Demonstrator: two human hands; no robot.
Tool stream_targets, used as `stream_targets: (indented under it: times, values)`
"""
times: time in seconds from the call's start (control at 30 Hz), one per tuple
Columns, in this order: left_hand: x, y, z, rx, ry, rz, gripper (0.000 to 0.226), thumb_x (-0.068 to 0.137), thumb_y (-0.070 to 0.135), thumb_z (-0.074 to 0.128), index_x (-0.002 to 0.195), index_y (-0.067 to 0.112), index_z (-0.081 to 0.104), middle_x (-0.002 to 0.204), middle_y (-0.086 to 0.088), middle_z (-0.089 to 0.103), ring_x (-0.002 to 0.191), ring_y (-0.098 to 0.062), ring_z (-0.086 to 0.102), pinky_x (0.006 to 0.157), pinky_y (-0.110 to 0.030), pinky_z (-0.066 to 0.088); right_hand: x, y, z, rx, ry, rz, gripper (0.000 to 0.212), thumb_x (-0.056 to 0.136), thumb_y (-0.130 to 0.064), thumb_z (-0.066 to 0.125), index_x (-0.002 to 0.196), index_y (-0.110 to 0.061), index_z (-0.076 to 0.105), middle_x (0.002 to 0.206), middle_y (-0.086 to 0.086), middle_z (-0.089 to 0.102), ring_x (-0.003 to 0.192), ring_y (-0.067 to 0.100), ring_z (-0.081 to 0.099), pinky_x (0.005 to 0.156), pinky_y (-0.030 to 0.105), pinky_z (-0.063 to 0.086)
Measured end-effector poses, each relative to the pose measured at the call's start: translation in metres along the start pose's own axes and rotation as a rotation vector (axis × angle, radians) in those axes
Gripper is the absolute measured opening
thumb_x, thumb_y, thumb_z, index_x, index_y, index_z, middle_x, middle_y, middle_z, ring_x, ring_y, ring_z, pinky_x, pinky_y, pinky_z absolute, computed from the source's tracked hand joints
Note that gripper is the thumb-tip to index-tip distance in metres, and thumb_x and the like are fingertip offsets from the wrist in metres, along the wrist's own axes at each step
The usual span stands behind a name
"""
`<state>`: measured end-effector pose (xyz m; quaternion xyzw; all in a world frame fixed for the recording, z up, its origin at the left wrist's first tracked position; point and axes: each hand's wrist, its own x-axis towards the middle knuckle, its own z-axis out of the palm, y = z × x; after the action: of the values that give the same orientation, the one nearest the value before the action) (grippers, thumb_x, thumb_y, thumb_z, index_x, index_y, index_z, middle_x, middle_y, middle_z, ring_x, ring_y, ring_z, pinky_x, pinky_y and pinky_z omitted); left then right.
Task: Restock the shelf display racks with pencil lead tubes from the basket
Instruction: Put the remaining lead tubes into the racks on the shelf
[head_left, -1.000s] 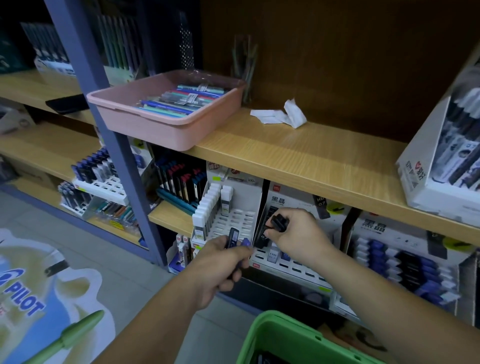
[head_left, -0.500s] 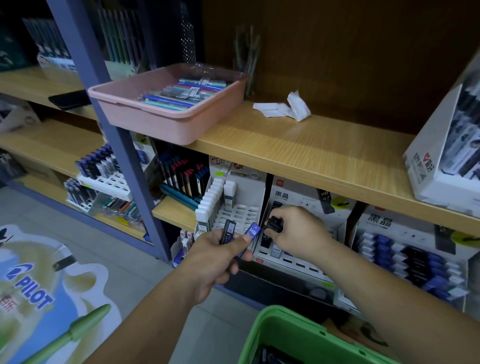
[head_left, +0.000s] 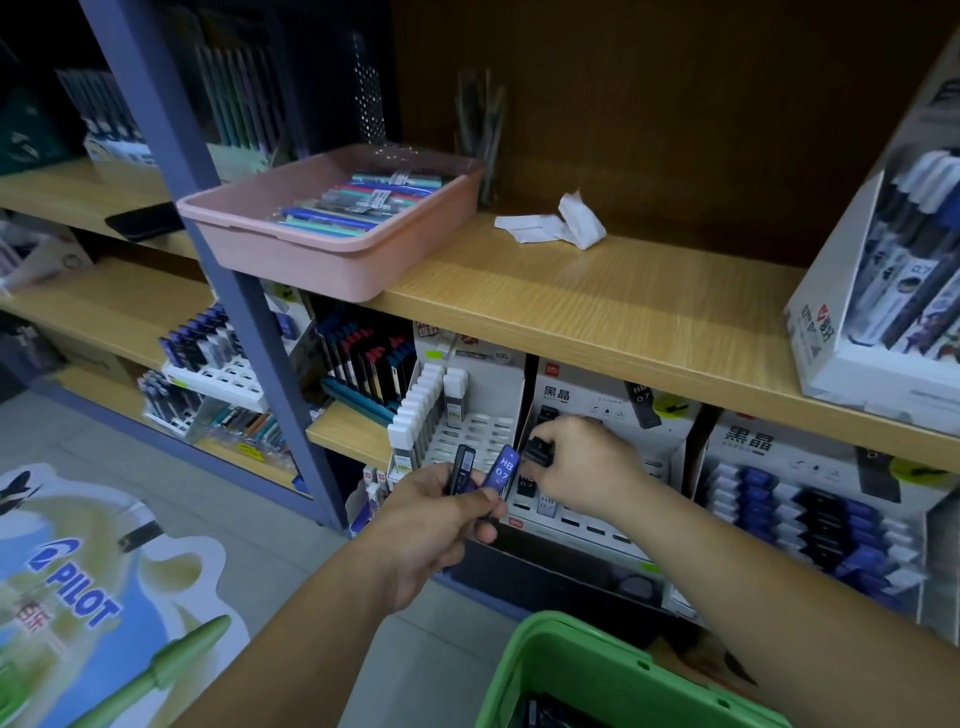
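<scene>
My left hand (head_left: 436, 525) grips two pencil lead tubes in front of the lower shelf: a dark one (head_left: 461, 468) and a blue one (head_left: 502, 466) marked HB 0.7, both pointing up. My right hand (head_left: 582, 462) pinches a black lead tube (head_left: 540, 450) at the slotted middle display rack (head_left: 587, 525), whose slots are mostly bare. The green basket (head_left: 566, 660) sits at the bottom edge below my arms, with dark tubes dimly visible inside.
A white rack (head_left: 470, 434) of grey tubes stands left of the middle rack. A fuller rack (head_left: 810, 499) of blue and black tubes stands to the right. Above are a pink tray (head_left: 332, 249) of pens, crumpled paper (head_left: 561, 226) and a white pen box (head_left: 883, 312). A blue upright (head_left: 249, 317) stands left.
My left hand rose and fanned its two tubes apart, so the blue one's label shows. My right hand stayed at the middle rack with its black tube, shifting slightly.
</scene>
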<state>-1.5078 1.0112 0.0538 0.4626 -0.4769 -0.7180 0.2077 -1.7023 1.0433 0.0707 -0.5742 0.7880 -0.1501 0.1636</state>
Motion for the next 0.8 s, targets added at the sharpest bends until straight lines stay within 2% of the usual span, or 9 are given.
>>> stream_targets:
  times: [0.07,0.1,0.2,0.3,0.43,0.53,0.6,0.7,0.8]
  values:
    - [-0.001,0.000,0.001,0.002,-0.009,0.005,0.020,0.099,0.009,0.067,0.119,0.006,0.064,0.102,-0.015,0.078,0.069,-0.012,0.067,0.051,-0.023,0.028,-0.001,-0.001,-0.003,0.284,-0.001,0.001,0.003,0.091,-0.026,0.073,0.089,-0.027,0.073,0.075,-0.009,0.070,0.065,0.007,0.063,0.062,0.023,0.045]
    - [-0.001,0.000,0.002,0.000,-0.014,0.009,0.020,0.100,0.010,0.067,0.119,0.006,0.065,0.101,-0.014,0.077,0.070,-0.012,0.067,0.054,-0.025,0.028,-0.002,-0.002,-0.007,0.445,0.010,0.020,0.007,0.093,-0.020,0.072,0.092,-0.025,0.076,0.079,-0.007,0.073,0.061,0.004,0.062,0.062,0.022,0.046]
    - [-0.001,0.000,0.004,-0.009,-0.057,0.026,0.018,0.100,0.011,0.066,0.118,0.009,0.068,0.098,-0.010,0.077,0.070,-0.012,0.065,0.050,-0.022,0.028,-0.013,-0.002,-0.023,0.780,-0.082,0.118,0.013,0.096,-0.011,0.067,0.101,-0.019,0.076,0.080,0.000,0.078,0.045,0.014,0.047,0.045,0.021,0.034]
    - [0.000,0.000,0.013,-0.004,-0.127,0.059,0.021,0.100,0.011,0.066,0.120,0.011,0.070,0.102,-0.012,0.077,0.066,-0.012,0.058,0.041,-0.018,0.028,-0.025,0.008,-0.035,0.802,-0.187,0.106,0.011,0.094,-0.012,0.073,0.104,-0.015,0.075,0.055,-0.005,0.065,0.044,0.015,0.039,0.044,0.021,0.027]
    - [0.000,-0.001,0.028,0.048,-0.166,0.073,0.019,0.100,0.012,0.066,0.118,0.006,0.069,0.101,-0.012,0.077,0.061,-0.011,0.051,0.042,-0.018,0.030,-0.036,0.024,-0.041,0.927,-0.223,0.123,0.020,0.088,-0.015,0.080,0.108,-0.016,0.076,0.055,0.008,0.053,0.043,0.015,0.038,0.046,0.023,0.025]
    - [0.000,0.000,0.035,0.114,-0.182,0.078,0.016,0.101,0.014,0.065,0.114,0.005,0.068,0.100,-0.014,0.077,0.058,-0.011,0.054,0.042,-0.019,0.029,-0.040,0.026,-0.040,0.819,-0.078,0.153,0.016,0.085,-0.018,0.084,0.098,-0.017,0.076,0.071,0.002,0.064,0.045,0.013,0.045,0.044,0.024,0.036]
    - [-0.001,-0.001,0.037,0.193,-0.165,0.076,0.019,0.102,0.023,0.065,0.112,0.007,0.066,0.100,-0.013,0.078,0.060,-0.014,0.060,0.043,-0.021,0.027,-0.042,0.030,-0.038,0.728,0.018,0.131,0.011,0.086,-0.016,0.083,0.094,-0.017,0.075,0.077,0.001,0.066,0.050,0.014,0.050,0.049,0.028,0.044]
    - [-0.003,-0.006,0.035,0.376,-0.131,0.055,0.031,0.102,0.041,0.063,0.112,0.012,0.064,0.096,-0.011,0.079,0.061,-0.019,0.060,0.045,-0.020,0.030,-0.045,0.045,-0.035,0.425,0.123,0.025,0.010,0.089,-0.021,0.079,0.088,-0.027,0.071,0.074,-0.004,0.068,0.060,0.014,0.059,0.060,0.036,0.053]
    - [-0.002,-0.012,0.033,0.406,-0.141,0.031,0.035,0.101,0.045,0.062,0.110,0.012,0.067,0.098,-0.019,0.074,0.066,-0.021,0.053,0.048,-0.023,0.034,-0.047,0.055,-0.030,0.269,0.126,0.004,0.010,0.089,-0.028,0.077,0.089,-0.030,0.068,0.066,-0.005,0.066,0.053,0.008,0.056,0.057,0.032,0.050]
